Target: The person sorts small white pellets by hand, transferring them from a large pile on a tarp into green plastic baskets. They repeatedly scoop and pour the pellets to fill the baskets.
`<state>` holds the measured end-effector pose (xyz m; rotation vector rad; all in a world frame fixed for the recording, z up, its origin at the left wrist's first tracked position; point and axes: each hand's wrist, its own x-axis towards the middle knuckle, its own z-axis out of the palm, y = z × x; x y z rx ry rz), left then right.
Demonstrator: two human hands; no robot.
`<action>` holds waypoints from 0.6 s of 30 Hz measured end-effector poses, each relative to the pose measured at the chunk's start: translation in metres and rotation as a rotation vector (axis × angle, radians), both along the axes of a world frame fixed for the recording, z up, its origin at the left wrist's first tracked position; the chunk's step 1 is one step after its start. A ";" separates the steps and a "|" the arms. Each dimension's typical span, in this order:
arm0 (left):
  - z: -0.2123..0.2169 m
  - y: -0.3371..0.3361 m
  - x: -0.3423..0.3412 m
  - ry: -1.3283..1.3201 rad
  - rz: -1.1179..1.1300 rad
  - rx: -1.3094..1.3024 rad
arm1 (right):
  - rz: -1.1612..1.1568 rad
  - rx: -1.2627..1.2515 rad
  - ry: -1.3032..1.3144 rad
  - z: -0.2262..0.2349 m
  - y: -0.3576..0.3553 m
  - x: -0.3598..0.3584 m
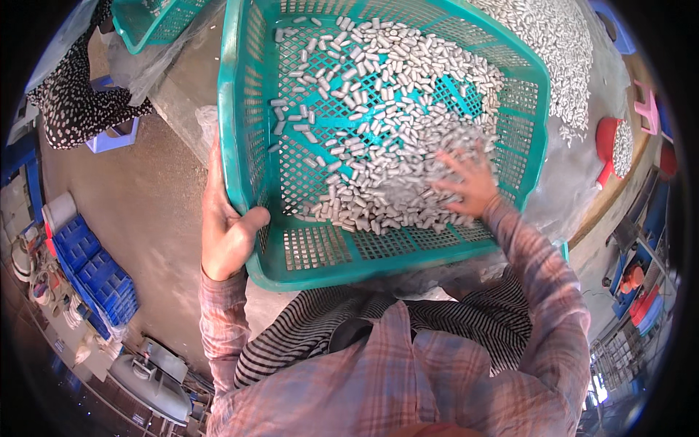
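Observation:
A large green plastic basket with mesh walls sits in front of me, tilted a little. Many small, pale grey, rod-shaped pieces lie in it, thicker toward the right and the near side, with bare mesh showing at the left. My left hand is closed on the basket's left rim, thumb over the edge and the other fingers mostly hidden outside. Inside the basket, at the right, my right hand rests among the pieces with its fingers spread. The pieces around those fingers are smeared by motion.
A wide heap of similar pieces lies on sheeting beyond the basket. At the right are a red scoop with pieces in it and a pink stool. Blue crates stand at the left. Another person's spotted clothing shows at upper left.

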<state>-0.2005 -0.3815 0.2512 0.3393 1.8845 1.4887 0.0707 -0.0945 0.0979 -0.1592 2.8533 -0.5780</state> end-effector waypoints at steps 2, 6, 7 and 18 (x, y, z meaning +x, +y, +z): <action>-0.004 -0.003 0.002 -0.033 0.021 -0.008 | -0.279 -0.062 0.128 -0.018 0.022 -0.018; -0.002 -0.001 0.001 -0.083 0.089 -0.033 | -0.789 -0.153 0.509 -0.036 -0.019 -0.145; 0.001 0.007 -0.003 -0.089 0.075 -0.005 | -0.812 -0.187 0.591 -0.027 -0.025 -0.165; 0.016 0.031 -0.005 0.145 0.029 0.026 | -0.107 -0.042 -0.006 -0.016 0.004 -0.001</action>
